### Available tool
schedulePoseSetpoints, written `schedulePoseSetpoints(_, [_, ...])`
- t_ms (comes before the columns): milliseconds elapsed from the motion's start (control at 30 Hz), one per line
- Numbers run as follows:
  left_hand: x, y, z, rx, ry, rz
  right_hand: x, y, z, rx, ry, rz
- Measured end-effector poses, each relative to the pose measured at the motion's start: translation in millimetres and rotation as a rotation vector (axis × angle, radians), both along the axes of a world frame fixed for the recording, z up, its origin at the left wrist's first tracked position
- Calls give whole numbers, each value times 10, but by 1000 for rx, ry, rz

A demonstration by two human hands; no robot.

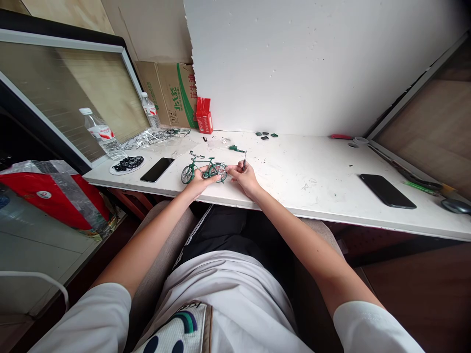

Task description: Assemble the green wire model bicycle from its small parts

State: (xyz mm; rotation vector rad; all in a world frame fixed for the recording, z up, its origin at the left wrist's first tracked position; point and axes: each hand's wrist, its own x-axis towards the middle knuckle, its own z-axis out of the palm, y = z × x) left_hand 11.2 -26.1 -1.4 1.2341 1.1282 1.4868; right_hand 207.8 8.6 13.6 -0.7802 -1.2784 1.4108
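A green model bicycle [200,164] stands upright near the table's front edge, its front wheel to the left. My left hand [200,183] is closed around the lower frame and the rear wheel area, partly hiding them. My right hand [246,179] is at the back of the rear wheel, with thumb and forefinger pinched at its rim. A thin dark tool with a slender shaft [245,159], like a small screwdriver, sticks up from the same hand. Whether the right fingertips also hold a small part cannot be made out. Just behind lies a small green part [235,148].
On the left are a black phone [157,169], a white plate [125,169] with black pieces, a water bottle [105,135] and clear wrapping. A red box [204,115] and several small green pieces [265,134] lie at the back. Another phone [387,190] and a mouse [456,206] are right.
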Motion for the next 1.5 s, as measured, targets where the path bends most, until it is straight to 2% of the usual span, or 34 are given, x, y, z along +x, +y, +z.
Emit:
schedulePoseSetpoints(567, [9,-40,54,-12,17,7,-13,-3,-15,39,3,-10])
schedulePoseSetpoints(1067, [-10,-36,30,-19,33,18,-33,20,-59,72,-30,20])
schedulePoseSetpoints(1233, [10,-40,58,-26,18,24,10,13,7,102,-112,-85])
schedulePoseSetpoints(1400, [17,3,24,-12,-7,56,200,190,89,78,-124,-149])
schedulePoseSetpoints(1500, [2,42,-36,-9,-12,133,358,318,82,217,-258,-232])
